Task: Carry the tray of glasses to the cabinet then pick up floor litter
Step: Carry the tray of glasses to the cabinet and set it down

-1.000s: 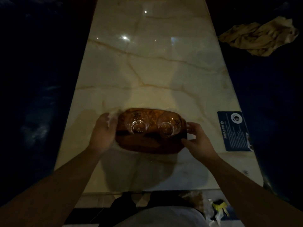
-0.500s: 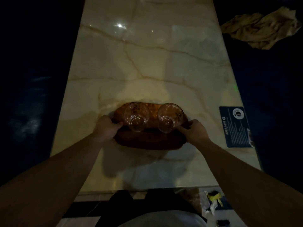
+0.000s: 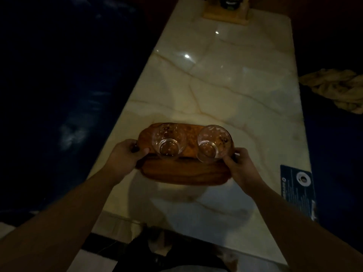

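A pale marble worktop [image 3: 225, 85] fills the centre. A wooden tray [image 3: 184, 171] is held low centre by the left hand [image 3: 125, 156] and right hand [image 3: 241, 165], each grip clamped on an end. Two glasses [image 3: 169, 141] are carried on it.

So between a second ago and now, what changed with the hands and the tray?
A second ago the open hands were closing in on the tray ends. Now the left hand and right hand each grip an end of the wooden tray, which looks tilted and possibly lifted, its shadow on the marble table. Both glasses stay upright, side by side. The blue card and crumpled cloth lie unmoved.
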